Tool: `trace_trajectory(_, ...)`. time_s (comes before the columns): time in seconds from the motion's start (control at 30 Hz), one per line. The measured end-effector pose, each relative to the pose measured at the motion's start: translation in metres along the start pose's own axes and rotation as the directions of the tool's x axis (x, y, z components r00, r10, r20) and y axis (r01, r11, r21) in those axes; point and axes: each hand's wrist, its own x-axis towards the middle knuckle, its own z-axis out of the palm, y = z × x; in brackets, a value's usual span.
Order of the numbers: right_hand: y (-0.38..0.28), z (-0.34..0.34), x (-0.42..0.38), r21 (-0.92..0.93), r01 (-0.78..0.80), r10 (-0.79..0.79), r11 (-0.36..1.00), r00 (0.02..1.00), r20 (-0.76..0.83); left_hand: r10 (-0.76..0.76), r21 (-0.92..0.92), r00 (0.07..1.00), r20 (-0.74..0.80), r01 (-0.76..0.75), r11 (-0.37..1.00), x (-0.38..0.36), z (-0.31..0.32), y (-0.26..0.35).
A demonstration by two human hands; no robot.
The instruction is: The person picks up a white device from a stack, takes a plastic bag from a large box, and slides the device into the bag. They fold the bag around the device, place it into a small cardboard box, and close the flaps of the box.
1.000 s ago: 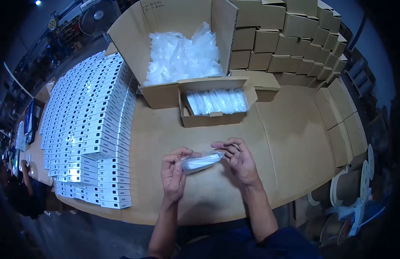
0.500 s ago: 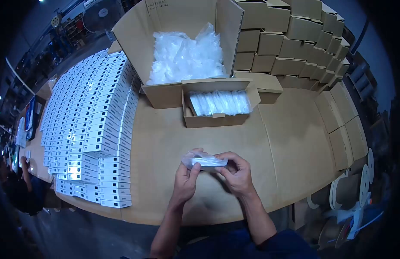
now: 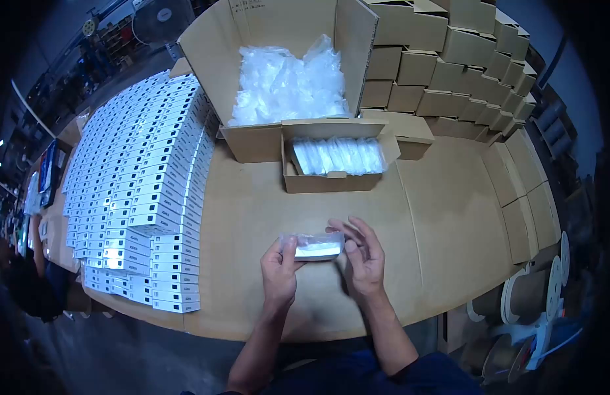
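Above the front of the table, my left hand (image 3: 279, 271) pinches the left end of a white box in a clear plastic bag (image 3: 318, 249), thumb on its near face. At the bag's right end is my right hand (image 3: 364, 260), with fingers raised and apart and the thumb close to the corner. Straight ahead stands a small open carton (image 3: 331, 185) with a row of plastic-wrapped white packs (image 3: 338, 157) inside. Behind it, a large open carton (image 3: 252, 146) holds a heap of clear plastic bags (image 3: 288, 85).
White boxes with printed labels (image 3: 130, 178) are stacked high on the left of the cardboard-covered table (image 3: 252, 217). Brown cartons (image 3: 443, 72) form a wall at the back right, and more cartons (image 3: 519, 224) line the right edge. Another person (image 3: 38, 270) is at far left.
The bagged box has turned so its white face shows more squarely. My right hand has loosened from its right end and its fingers have spread; my left hand keeps its hold.
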Motion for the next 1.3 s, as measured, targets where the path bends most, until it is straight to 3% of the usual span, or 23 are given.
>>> trace_trajectory(0.1,-0.007,-0.024,0.010,-0.336,0.258,-0.095,0.906,0.897,0.432,0.002,0.006,1.000,-0.001,-0.002,1.000,0.001,-0.002,-0.001)
trace_trajectory(0.13,-0.009,-0.025,0.011,-0.384,0.280,-0.067,0.880,0.873,0.482,0.004,-0.010,1.000,0.014,-0.004,1.000,0.002,-0.002,-0.002)
trace_trajectory(0.23,-0.021,-0.022,0.012,-0.590,0.212,0.096,0.779,0.890,0.446,0.001,-0.050,0.998,0.063,0.002,0.999,0.003,-0.004,-0.006)
trace_trajectory(0.27,-0.019,-0.022,0.016,-0.596,0.313,0.016,0.739,0.877,0.481,-0.004,-0.056,0.997,0.074,0.008,0.998,0.003,-0.005,-0.006)
trace_trajectory(0.47,-0.022,-0.029,0.017,-0.603,0.122,0.129,0.788,0.925,0.356,0.059,-0.062,0.975,0.214,-0.047,0.997,-0.011,0.009,0.030)
trace_trajectory(0.53,-0.018,-0.033,0.017,-0.570,0.053,0.161,0.820,0.934,0.319,0.135,0.024,0.943,0.304,-0.149,0.989,-0.013,0.010,0.033)
trace_trajectory(0.63,-0.020,-0.034,0.018,-0.587,0.100,0.142,0.803,0.925,0.352,0.061,0.238,0.912,0.406,-0.170,0.956,-0.006,-0.009,0.024)
trace_trajectory(0.67,-0.014,-0.038,0.016,-0.537,0.018,0.179,0.843,0.933,0.312,0.044,0.265,0.893,0.447,-0.180,0.947,-0.002,-0.016,0.021)
trace_trajectory(0.77,-0.011,-0.043,0.021,-0.518,0.195,0.057,0.833,0.901,0.431,0.028,0.389,0.899,0.437,-0.217,0.895,-0.002,-0.019,0.028)
trace_trajectory(0.87,-0.031,-0.023,0.023,-0.738,0.424,-0.120,0.524,0.896,0.428,0.062,0.425,0.903,0.425,-0.259,0.867,0.002,-0.018,0.034)
trace_trajectory(0.97,-0.044,-0.016,0.030,-0.756,0.440,-0.006,0.485,0.866,0.500,0.067,0.463,0.871,0.487,-0.322,0.826,0.011,-0.026,0.038)
trace_trajectory(1.0,-0.049,-0.014,0.031,-0.743,0.558,-0.029,0.370,0.806,0.591,0.068,0.473,0.869,0.490,-0.331,0.816,0.013,-0.026,0.042)
trace_trajectory(1.1,-0.050,-0.009,0.041,-0.659,0.682,0.062,0.315,0.679,0.732,0.079,0.480,0.854,0.514,-0.363,0.799,0.020,-0.028,0.052)
trace_trajectory(1.13,-0.050,-0.004,0.047,-0.609,0.711,-0.013,0.352,0.654,0.756,0.087,0.465,0.843,0.531,-0.375,0.802,0.024,-0.030,0.054)
trace_trajectory(1.17,-0.052,-0.001,0.052,-0.616,0.696,0.000,0.369,0.662,0.749,0.095,0.450,0.832,0.547,-0.388,0.804,0.027,-0.031,0.056)
trace_trajectory(1.27,-0.060,0.005,0.065,-0.635,0.651,-0.004,0.416,0.700,0.715,0.057,0.202,0.938,0.342,-0.133,0.970,0.032,-0.027,0.061)
trace_trajectory(1.3,-0.060,0.009,0.070,-0.666,0.621,-0.053,0.412,0.746,0.663,0.053,0.368,0.948,0.313,-0.172,0.914,0.041,-0.030,0.064)
